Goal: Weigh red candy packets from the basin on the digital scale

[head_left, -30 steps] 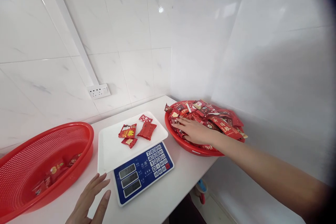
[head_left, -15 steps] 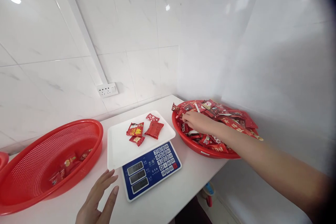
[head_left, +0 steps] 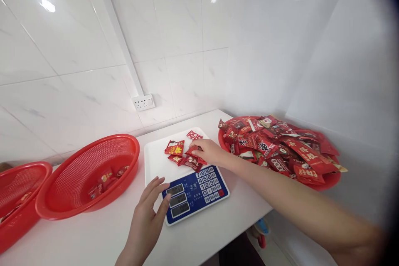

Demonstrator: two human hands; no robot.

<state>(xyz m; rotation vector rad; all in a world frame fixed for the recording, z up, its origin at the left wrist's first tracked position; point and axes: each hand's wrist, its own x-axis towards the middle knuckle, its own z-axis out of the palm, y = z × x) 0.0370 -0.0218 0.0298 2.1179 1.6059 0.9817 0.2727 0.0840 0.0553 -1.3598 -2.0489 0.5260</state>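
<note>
Standing on the white table (head_left: 84,241), the scale (head_left: 196,205) has a white tray (head_left: 154,162) that bears a small cluster of red packets (head_left: 181,149); take that tray as the clock's centre, with twelve toward the tiled wall (head_left: 93,29). The right hand (head_left: 205,151) is at three o'clock, over the tray's edge, its fingers bent down among the packets. A dark red packet (head_left: 191,163) lies just under those fingers, but whether they are clamped on anything I cannot tell. Beside it, toward nine o'clock, a yellow-lettered packet (head_left: 175,147) lies against a smaller packet (head_left: 176,160); a dotted packet (head_left: 194,135) lies at one o'clock, near the tray's far edge. The left hand (head_left: 148,214) is at seven o'clock, well apart from the right, thumb and fingers spread, just beside the displays (head_left: 178,199). The keypad (head_left: 209,185) sits at five o'clock. Farther out at three o'clock, a heaped basket (head_left: 333,179) is piled with more packets (head_left: 268,145). Near nine o'clock stands a red mesh basket (head_left: 52,212) with a few packets at its bottom, and past it, toward eight, another red basket (head_left: 18,226), cut off by the view's edge. A wall socket (head_left: 144,102) is at eleven o'clock.
</note>
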